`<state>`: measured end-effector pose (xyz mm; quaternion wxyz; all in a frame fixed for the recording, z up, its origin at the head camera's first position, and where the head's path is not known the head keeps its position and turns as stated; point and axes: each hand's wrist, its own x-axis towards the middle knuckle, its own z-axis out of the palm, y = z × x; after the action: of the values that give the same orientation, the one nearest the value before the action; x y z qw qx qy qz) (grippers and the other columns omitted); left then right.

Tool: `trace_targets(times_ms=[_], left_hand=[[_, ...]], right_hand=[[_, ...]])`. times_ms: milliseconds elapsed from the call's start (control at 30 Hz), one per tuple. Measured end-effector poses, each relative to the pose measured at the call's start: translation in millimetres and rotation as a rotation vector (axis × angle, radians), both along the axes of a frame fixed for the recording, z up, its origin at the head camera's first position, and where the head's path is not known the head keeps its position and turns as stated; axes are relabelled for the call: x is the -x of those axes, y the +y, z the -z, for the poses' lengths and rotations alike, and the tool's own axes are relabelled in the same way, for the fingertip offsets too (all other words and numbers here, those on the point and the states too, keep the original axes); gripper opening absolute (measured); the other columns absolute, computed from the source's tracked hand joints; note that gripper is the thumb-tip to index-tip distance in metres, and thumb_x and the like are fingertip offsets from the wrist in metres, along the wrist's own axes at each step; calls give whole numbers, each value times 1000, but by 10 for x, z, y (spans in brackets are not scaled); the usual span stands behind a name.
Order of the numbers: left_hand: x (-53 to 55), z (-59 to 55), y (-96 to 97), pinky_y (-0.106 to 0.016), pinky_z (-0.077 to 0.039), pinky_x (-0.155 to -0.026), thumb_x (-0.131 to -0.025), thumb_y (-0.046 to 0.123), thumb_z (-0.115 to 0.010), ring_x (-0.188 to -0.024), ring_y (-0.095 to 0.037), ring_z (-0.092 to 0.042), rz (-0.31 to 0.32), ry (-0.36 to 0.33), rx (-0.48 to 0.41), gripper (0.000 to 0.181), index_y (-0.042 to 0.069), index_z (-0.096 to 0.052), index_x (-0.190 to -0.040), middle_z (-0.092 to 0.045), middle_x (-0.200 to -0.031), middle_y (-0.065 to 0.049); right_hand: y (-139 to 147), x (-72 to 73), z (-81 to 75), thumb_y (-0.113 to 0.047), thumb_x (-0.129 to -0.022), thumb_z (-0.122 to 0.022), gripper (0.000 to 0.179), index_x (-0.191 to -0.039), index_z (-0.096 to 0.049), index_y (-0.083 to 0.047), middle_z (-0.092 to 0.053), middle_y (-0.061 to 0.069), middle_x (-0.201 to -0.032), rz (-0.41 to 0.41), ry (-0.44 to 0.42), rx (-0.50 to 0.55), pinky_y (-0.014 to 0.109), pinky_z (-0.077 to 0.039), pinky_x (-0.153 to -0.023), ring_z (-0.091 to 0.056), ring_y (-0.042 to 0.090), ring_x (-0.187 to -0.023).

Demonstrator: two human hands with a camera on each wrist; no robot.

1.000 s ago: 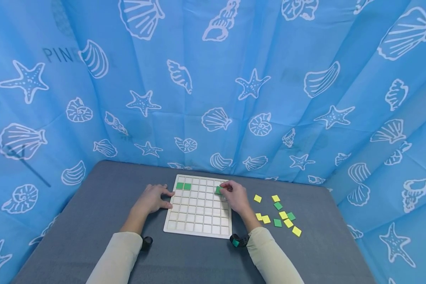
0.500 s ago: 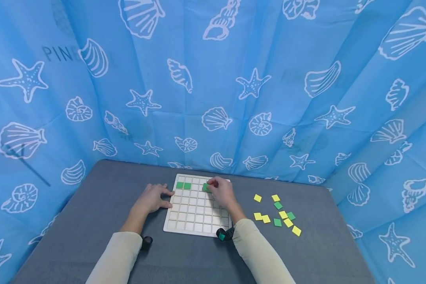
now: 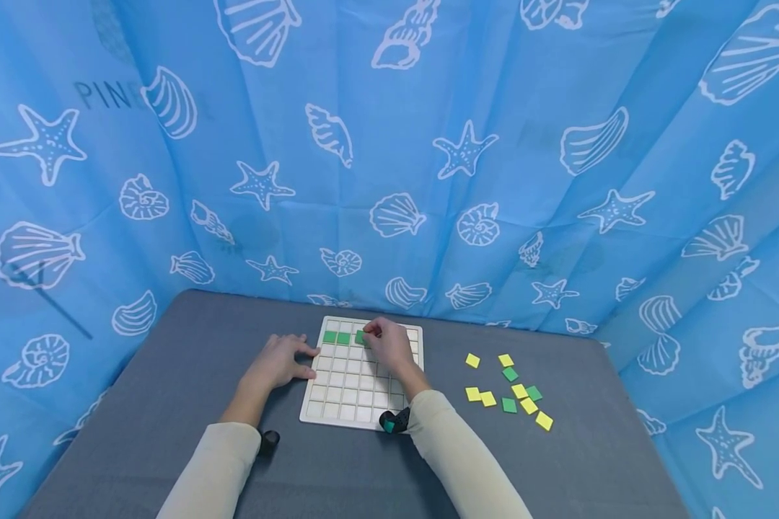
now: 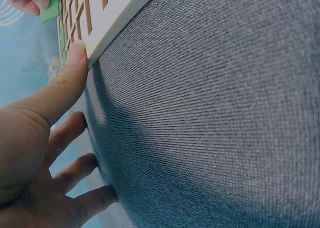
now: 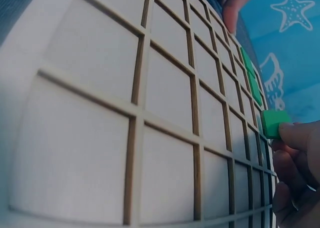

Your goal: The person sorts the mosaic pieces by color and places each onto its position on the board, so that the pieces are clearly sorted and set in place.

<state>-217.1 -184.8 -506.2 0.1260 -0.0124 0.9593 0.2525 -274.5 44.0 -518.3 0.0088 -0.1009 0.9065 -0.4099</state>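
A pale grid board (image 3: 337, 411) with square recesses lies on the grey table. Two green square tiles (image 3: 343, 338) sit side by side in its second row from the back, at the left. My right hand (image 3: 390, 346) pinches another green tile (image 5: 273, 123) by its edge, just right of that pair and tilted above the board. On the board's left edge rests my left hand (image 3: 279, 362); its thumb touches the rim, and the other fingers (image 4: 75, 170) are spread on the table cloth.
Loose yellow tiles (image 3: 472, 360) and green tiles (image 3: 509, 405) lie scattered on the table (image 3: 591, 447) right of the board. A blue curtain (image 3: 337, 180) with white shells and starfish hangs behind the table and along its sides.
My right hand has moved left across the board with the green tile, from the right side to beside the two placed tiles. The left hand has stayed on the board's edge.
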Motion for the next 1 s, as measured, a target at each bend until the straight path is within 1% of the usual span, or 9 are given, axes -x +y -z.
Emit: trace_targets(times_ms=[233,467,567,700,833,1000], left_hand=[[16,9,1,-65,-33,-118,-82,29,-85,-152,-46,-27,-4,-12,-3,52,22,-71,-132,-45,-161,-14],[0,-3,-13,-65,-34,-117,-83,29,-85,-151,-46,-29,5,1,2,51,22,-71,-131,-45,-160,-15],[-3,-3,-11,-65,-33,-118,-83,29,-85,-151,-46,-28,7,1,2,50,22,-71,-131,-45,-160,-14],[7,1,-15,-64,-33,-118,-83,29,-85,-151,-46,-29,6,6,2,50,22,-71,-131,-45,-160,-14],[9,-6,-13,-64,-33,-118,-83,29,-85,-151,-46,-29,6,7,1,50,22,-71,-131,-45,-160,-14],[0,-3,-14,-64,-34,-117,-83,28,-85,-150,-47,-30,14,12,2,50,21,-72,-131,-46,-159,-15]], right_hand=[[-67,-1,-5,-15,-97,-70,8,-103,-74,-12,-73,1,-93,0,-1,-40,28,-52,-72,-65,13,-84],[-116,-8,-13,-16,-97,-69,10,-105,-74,-11,-73,2,-95,-18,-5,-75,30,-53,-72,-64,13,-82],[-118,-2,1,-16,-98,-69,9,-105,-74,-12,-72,1,-97,-24,14,-129,31,-54,-75,-64,13,-85],[-113,4,22,-16,-98,-69,10,-105,-75,-12,-68,2,-100,-50,78,-230,32,-56,-80,-65,16,-91],[-103,-1,37,-18,-98,-70,13,-106,-78,-13,-65,2,-101,-66,136,-313,32,-56,-82,-63,18,-95],[-81,-34,22,-20,-96,-72,16,-109,-80,-14,-65,3,-104,-88,152,-368,33,-54,-83,-61,20,-98]])
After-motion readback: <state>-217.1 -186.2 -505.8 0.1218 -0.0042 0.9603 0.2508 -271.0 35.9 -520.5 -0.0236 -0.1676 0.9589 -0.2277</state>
